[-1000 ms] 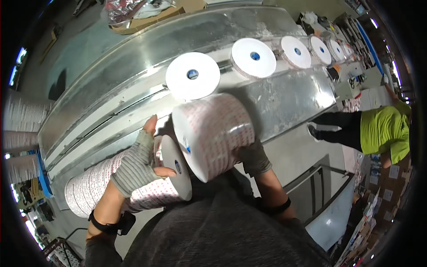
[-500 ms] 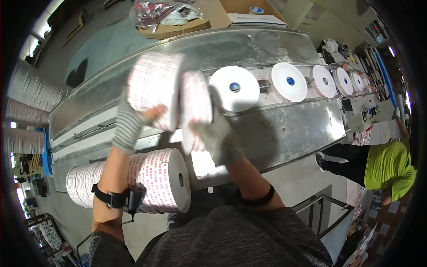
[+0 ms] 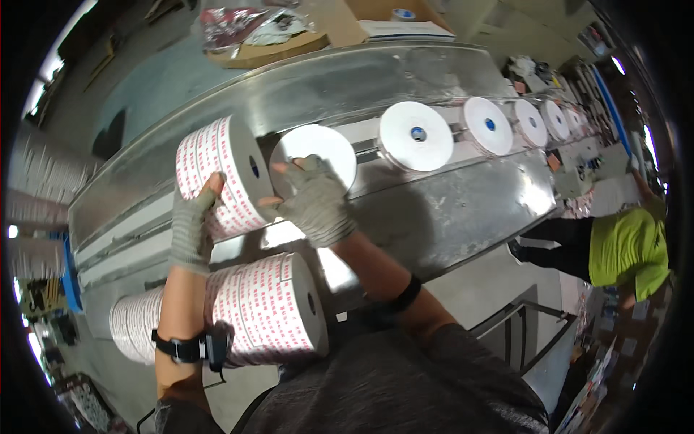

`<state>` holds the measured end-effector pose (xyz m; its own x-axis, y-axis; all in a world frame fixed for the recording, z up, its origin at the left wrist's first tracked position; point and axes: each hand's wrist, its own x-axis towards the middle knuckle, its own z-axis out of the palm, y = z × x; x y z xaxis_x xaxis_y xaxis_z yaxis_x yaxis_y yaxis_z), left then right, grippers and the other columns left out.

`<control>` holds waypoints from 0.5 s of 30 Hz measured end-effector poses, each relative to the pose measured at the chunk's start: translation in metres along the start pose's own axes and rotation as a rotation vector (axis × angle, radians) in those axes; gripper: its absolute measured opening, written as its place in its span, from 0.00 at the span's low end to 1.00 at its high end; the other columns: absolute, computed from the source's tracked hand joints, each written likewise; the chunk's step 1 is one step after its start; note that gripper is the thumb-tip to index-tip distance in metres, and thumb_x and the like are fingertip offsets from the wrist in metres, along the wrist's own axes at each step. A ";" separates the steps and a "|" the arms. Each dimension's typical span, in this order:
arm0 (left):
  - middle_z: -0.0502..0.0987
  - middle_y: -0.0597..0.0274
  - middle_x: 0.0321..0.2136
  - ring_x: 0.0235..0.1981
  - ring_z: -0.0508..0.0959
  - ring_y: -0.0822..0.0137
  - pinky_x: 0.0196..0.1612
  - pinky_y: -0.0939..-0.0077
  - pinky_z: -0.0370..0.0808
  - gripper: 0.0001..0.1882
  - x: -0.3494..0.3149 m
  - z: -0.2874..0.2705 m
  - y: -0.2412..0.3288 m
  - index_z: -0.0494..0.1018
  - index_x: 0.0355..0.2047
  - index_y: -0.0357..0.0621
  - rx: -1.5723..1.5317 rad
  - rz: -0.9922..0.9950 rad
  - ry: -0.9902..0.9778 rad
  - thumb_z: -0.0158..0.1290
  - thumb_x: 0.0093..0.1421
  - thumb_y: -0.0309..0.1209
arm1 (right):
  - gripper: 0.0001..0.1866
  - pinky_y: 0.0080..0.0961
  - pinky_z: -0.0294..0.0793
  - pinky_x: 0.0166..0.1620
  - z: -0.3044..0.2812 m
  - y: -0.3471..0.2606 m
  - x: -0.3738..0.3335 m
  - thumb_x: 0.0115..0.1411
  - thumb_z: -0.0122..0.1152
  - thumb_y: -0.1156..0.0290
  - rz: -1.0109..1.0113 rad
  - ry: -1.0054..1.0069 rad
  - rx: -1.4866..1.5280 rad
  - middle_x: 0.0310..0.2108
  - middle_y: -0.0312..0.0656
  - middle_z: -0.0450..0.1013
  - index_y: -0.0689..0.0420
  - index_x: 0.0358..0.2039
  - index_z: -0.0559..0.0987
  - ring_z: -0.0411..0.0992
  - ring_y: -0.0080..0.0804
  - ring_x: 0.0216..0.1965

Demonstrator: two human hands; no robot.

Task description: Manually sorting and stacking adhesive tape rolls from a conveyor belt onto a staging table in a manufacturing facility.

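Note:
My left hand (image 3: 194, 226), in a grey striped fingerless glove, is closed on a thick roll of printed tape (image 3: 206, 163). The roll is white with red print and stands tilted, its flat white end with a blue-lined core hole turned to the right. My right hand (image 3: 318, 206), gloved the same way, has its fingers apart. It reaches over a white roll (image 3: 329, 148) that lies on the metal bench (image 3: 390, 217), fingertips at its upper face. One finger points toward the held roll's end; whether it touches is unclear.
A long stack of similar rolls (image 3: 256, 307) lies sideways by my left forearm. More white rolls (image 3: 415, 137) line the bench's channel toward the right. Beyond the bench are an open cardboard box (image 3: 405, 29) and plastic bags (image 3: 231, 29). A person in a yellow-green shirt (image 3: 629, 249) is at right.
My right hand has let go of the thinner roll, which now lies on the bench. My left hand has lowered the thick roll leftward. Rolls along the channel sit farther right.

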<state>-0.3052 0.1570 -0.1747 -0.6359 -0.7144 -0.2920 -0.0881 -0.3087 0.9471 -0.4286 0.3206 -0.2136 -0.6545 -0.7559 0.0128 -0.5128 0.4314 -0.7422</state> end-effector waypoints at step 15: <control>0.65 0.52 0.62 0.60 0.68 0.58 0.62 0.65 0.65 0.41 0.035 -0.203 -0.016 0.59 0.65 0.38 0.035 -0.137 -0.100 0.49 0.63 0.56 | 0.51 0.45 0.62 0.55 0.082 -0.007 0.040 0.41 0.71 0.42 -0.257 -0.200 -0.256 0.56 0.51 0.66 0.56 0.62 0.66 0.63 0.47 0.57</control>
<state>-0.1702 0.0096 -0.2271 -0.6894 -0.6001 -0.4058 -0.2047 -0.3760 0.9037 -0.4059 0.2473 -0.2629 -0.3792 -0.9249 0.0265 -0.7835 0.3056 -0.5411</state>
